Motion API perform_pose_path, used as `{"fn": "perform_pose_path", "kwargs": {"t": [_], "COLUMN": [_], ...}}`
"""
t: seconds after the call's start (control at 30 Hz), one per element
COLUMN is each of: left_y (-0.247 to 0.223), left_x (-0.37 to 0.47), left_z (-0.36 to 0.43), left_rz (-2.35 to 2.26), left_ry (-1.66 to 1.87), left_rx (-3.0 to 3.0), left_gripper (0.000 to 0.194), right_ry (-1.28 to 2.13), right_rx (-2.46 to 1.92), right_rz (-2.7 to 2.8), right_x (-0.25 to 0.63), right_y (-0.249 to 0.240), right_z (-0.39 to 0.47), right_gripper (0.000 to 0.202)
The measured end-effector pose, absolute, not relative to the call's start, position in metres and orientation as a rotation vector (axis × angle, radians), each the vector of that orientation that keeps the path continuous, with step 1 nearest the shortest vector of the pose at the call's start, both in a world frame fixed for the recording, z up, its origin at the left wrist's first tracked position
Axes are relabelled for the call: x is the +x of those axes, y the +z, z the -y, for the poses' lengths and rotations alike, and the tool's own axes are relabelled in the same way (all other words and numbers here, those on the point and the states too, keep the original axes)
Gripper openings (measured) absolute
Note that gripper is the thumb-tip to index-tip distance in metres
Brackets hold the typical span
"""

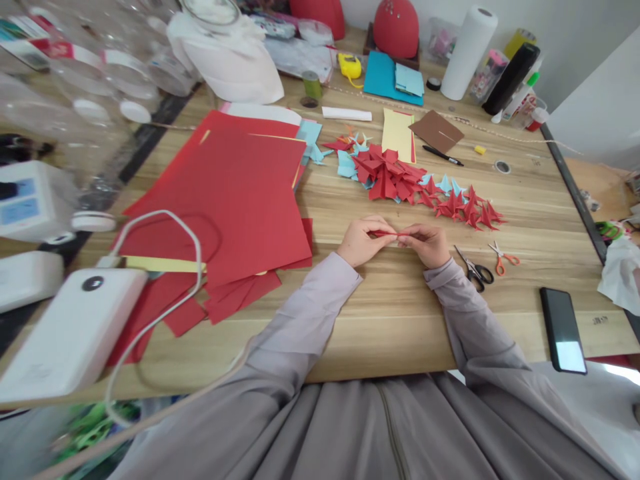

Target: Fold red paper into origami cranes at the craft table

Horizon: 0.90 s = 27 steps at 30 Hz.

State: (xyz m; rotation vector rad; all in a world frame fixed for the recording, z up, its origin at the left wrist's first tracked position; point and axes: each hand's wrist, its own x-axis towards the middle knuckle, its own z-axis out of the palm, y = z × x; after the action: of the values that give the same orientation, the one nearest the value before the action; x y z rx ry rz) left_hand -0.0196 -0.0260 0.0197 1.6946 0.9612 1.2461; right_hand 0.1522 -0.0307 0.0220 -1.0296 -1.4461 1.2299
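Observation:
Both my hands meet over the wooden table (390, 320), pinching a small, narrow piece of folded red paper (384, 233). My left hand (361, 241) grips its left end, with fingers closed. At its right end, the fingertips of my right hand (427, 244) are closed on it too. Much of the paper is hidden by my fingers, so its full shape does not show. Just beyond my hands lies a heap of red folded paper pieces (385, 172), with light blue folded pieces (346, 165) among them. A spiky row of red folded pieces (467, 207) stretches to the right.
Large red sheets (240, 193) lie left, beside a white power bank (75, 330) with a cable. Black-handled scissors (475, 270), orange-handled scissors (501, 259) and a phone (563, 330) lie right. Behind are a yellow tape measure (349, 65), a blue pad (385, 80) and a white roll (469, 53).

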Motion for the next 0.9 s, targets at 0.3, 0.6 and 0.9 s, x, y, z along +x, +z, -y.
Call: {"fn": "perform_pose_path", "kwargs": {"t": [0.3, 0.6, 0.9], "left_y": [0.0179, 0.0198, 0.0193], "left_x": [-0.0194, -0.0198, -0.0193], "left_z": [0.0250, 0.0263, 0.0265], "left_rz": [-0.959, -0.967, -0.969], "left_ry": [1.239, 1.232, 1.234], "left_rx": [1.702, 1.702, 1.712], "left_gripper": [0.007, 0.007, 0.008], "right_ry": [1.218, 1.211, 1.201], "right_rx": [-1.027, -1.065, -1.055], "right_rz": [1.483, 1.473, 1.490], "right_x": [0.1525, 0.1520, 0.1520], "right_y": [0.0223, 0.0226, 0.0226], "right_z": [0.0303, 0.0303, 0.0311], "right_gripper": [0.022, 0.024, 0.022]}}
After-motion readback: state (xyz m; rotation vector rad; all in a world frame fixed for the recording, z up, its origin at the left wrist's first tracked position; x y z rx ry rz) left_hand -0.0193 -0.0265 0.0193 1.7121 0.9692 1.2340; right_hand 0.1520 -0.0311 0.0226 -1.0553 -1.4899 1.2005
